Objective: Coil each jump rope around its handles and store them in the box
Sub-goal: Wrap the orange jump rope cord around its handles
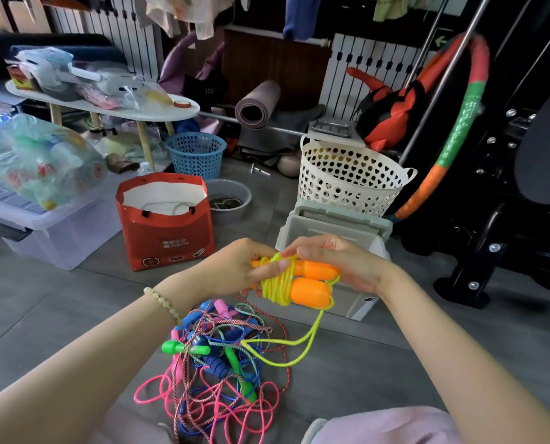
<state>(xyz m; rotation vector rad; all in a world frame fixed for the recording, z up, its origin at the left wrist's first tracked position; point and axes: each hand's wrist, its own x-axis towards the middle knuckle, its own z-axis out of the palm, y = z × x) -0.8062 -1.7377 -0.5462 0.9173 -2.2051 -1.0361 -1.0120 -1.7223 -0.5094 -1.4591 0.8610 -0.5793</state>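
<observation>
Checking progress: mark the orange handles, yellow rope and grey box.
orange handles (310, 294): head view, lower handle's body.
yellow rope (281, 365): head view, hanging loop's lower bend.
grey box (344, 216): head view, far rim.

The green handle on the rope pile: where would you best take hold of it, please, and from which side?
The green handle lies flat on top of the tangled pile, its length exposed; I would probably grip it round the middle, coming from above.
</observation>
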